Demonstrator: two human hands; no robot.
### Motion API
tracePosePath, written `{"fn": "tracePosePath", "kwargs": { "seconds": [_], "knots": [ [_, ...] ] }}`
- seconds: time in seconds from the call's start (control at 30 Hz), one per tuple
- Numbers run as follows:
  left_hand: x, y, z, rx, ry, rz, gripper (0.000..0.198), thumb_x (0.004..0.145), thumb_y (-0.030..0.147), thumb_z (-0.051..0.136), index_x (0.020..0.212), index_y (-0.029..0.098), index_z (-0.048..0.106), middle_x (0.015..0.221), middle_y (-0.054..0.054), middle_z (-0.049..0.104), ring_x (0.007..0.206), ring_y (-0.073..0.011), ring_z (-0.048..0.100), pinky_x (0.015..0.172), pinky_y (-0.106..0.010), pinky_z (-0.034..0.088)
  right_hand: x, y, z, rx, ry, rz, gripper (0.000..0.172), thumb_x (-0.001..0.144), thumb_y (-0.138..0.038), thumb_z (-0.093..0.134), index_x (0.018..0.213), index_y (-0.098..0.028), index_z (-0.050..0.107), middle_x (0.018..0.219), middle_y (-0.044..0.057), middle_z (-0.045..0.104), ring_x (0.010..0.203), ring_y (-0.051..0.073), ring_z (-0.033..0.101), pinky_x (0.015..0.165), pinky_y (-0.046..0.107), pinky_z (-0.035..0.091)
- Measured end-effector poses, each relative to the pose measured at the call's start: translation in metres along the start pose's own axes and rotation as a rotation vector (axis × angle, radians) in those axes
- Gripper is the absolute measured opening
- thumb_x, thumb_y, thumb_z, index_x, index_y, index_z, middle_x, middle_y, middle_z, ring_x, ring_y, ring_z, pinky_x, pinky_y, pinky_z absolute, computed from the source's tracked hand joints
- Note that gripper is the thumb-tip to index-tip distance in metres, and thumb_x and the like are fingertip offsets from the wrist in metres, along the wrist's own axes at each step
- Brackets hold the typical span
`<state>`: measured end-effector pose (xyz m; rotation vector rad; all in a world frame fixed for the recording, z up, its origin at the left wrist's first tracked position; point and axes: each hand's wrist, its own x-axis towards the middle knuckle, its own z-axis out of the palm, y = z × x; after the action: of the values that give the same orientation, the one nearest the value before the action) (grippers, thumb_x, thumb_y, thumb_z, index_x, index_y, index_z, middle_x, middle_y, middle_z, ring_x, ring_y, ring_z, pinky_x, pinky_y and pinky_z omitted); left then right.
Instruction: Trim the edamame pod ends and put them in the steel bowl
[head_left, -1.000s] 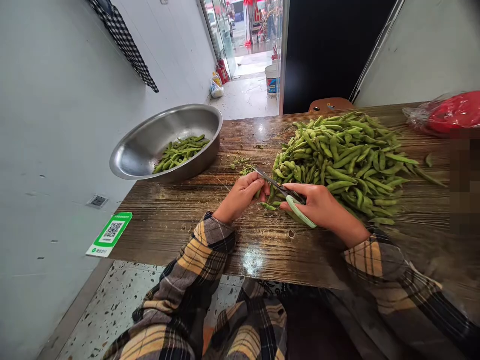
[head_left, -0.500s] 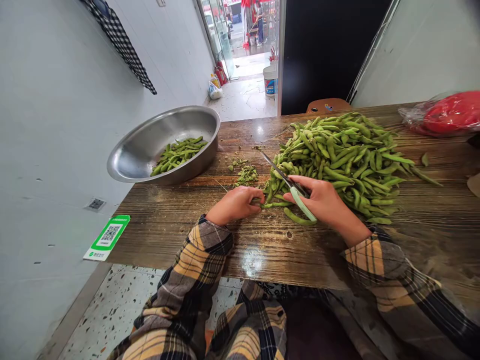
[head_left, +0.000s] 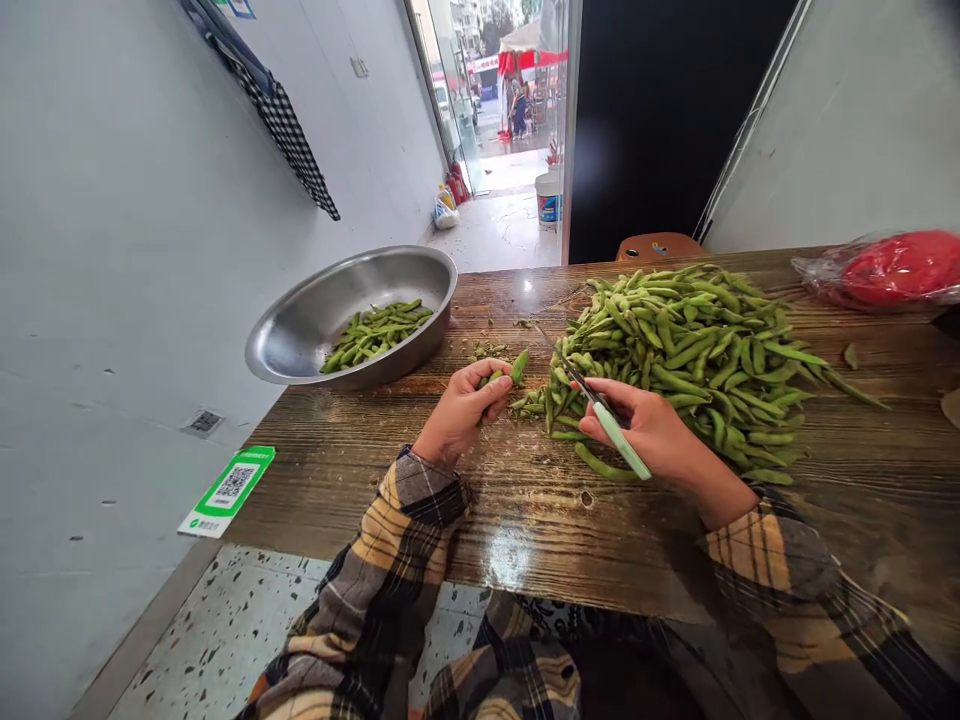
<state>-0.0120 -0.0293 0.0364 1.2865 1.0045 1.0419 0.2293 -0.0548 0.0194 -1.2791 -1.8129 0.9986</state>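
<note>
Curved green pods [head_left: 520, 365] sit pinched in curled left hand [head_left: 466, 402], right hand [head_left: 651, 428] grips pale-green-handled metal scissors [head_left: 621, 440]; likely trimming, next snip needs pods nearer.

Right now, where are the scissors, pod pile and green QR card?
Scissors [head_left: 612, 426]: head view, on the green handle.
Pod pile [head_left: 686, 355]: head view, on its middle pods.
Green QR card [head_left: 231, 486]: head view, on its printed code.

It seems a street-front shop: QR-code sign [head_left: 228, 490] at the near left corner of the counter [head_left: 330, 470], glass door [head_left: 456, 90] facing the street [head_left: 510, 146].
</note>
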Motion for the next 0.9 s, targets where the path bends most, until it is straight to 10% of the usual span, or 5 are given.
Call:
{"fn": "tracePosePath", "kwargs": {
  "seconds": [0.27, 0.9],
  "knots": [
    [-0.002, 0.0, 0.004, 0.002, -0.022, 0.004, 0.032, 0.074, 0.041, 0.071, 0.089, 0.016, 0.058, 0.052, 0.008, 0.039, 0.043, -0.0046, 0.032, 0.041, -0.019, 0.019, -0.004, -0.005, 0.002, 0.082, -0.165, -0.012, 0.056, 0.075, -0.041, 0.067, 0.124, -0.015, 0.061, 0.087, 0.003, 0.069, 0.076, 0.019, 0.063, 0.066, 0.028, 0.05],
    [0.0, 0.002, 0.013, 0.385, 0.026, 0.074, 0.028, 0.07, 0.04, 0.071, 0.079, 0.013, 0.067, 0.059, 0.004, 0.045, 0.055, -0.0076, 0.036, 0.05, -0.02, 0.027, -0.004, -0.002, 0.009, -0.193, -0.052, -0.14, 0.048, 0.076, -0.043, 0.068, 0.115, -0.016, 0.068, 0.1, 0.009, 0.074, 0.086, 0.025, 0.068, 0.073, 0.033, 0.052]
  ]
}}
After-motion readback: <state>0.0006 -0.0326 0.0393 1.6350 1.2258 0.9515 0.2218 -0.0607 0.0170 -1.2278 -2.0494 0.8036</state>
